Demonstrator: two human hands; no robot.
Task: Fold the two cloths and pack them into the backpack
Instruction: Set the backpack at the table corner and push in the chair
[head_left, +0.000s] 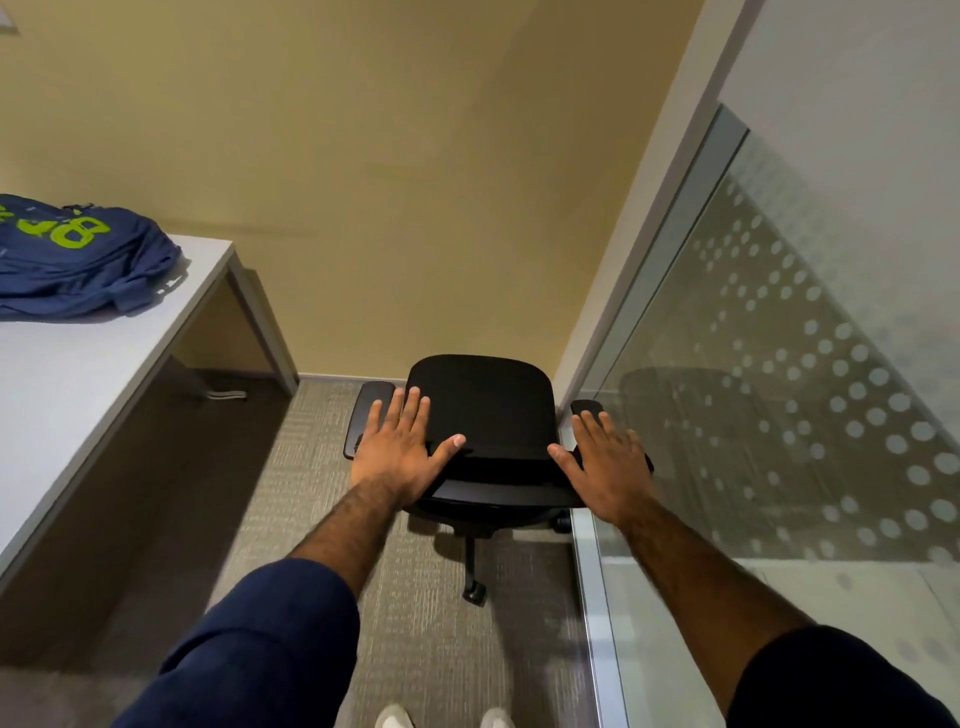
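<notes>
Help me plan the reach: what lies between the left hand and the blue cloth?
In the head view, a stretch of bare white tabletop, the table leg and open carpet separate the left hand from the blue cloth.

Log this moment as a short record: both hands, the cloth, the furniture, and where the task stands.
left hand: left hand open, fingers spread, held out over the chair's left side
right hand: right hand open, fingers spread, over the chair's right armrest
contact: cannot tell whether either hand touches the chair
chair: black office chair on carpet, in the corner beside the glass partition
cloth: blue cloth with green lettering, bunched on the white table
not in view: backpack, second cloth
task: folding not yet begun
</notes>
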